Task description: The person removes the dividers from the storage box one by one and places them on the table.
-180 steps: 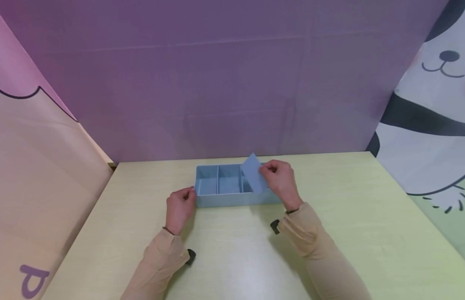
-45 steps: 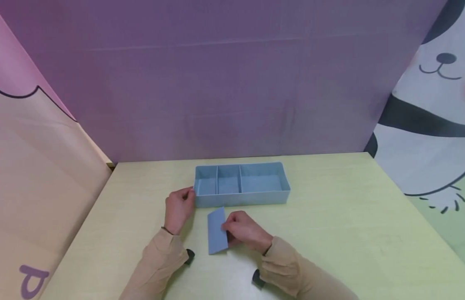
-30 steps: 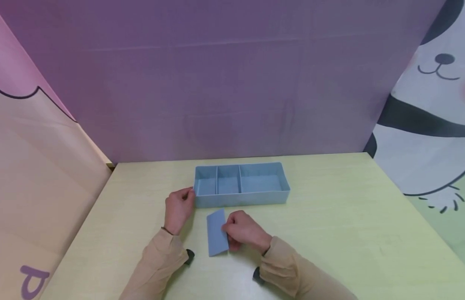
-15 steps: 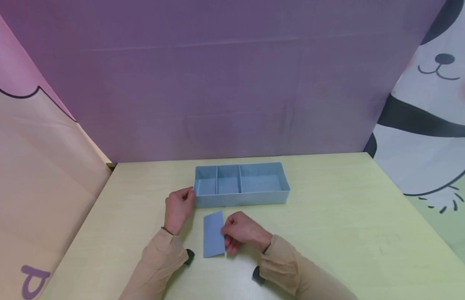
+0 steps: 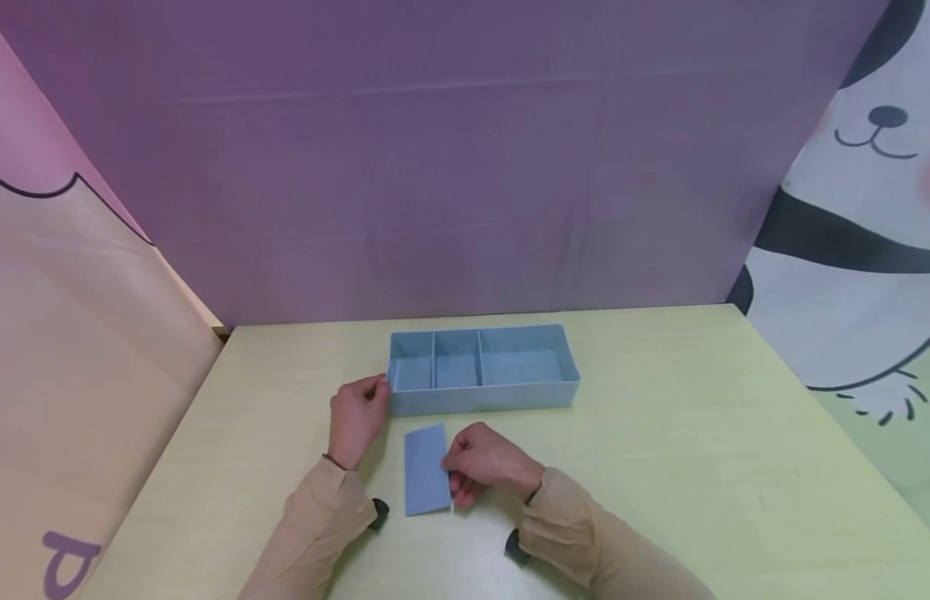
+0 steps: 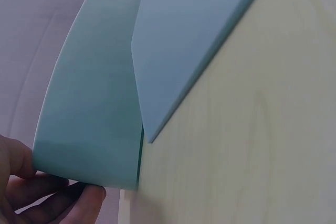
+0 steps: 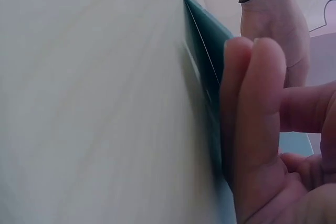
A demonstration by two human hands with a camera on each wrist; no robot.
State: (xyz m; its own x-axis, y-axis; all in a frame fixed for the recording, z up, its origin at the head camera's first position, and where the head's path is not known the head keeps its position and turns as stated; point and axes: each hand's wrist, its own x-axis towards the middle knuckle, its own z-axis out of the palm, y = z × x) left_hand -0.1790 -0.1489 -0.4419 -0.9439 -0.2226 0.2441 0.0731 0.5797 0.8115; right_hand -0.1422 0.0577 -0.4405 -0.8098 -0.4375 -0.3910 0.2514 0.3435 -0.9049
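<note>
In front of three-compartment blue tray [image 5: 483,400] on worktop [image 5: 682,450]: blue rectangular panel [image 5: 424,472], pinched by right hand [image 5: 489,462]. Shifted here from over widest compartment [image 5: 527,365], now uncovered. Left hand [image 5: 357,420] grips tray's left end.

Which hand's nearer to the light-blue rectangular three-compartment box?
Left. The left hand touches the box at its left end; the right hand is in front of it, apart, pinching a flat blue rectangular panel.
</note>
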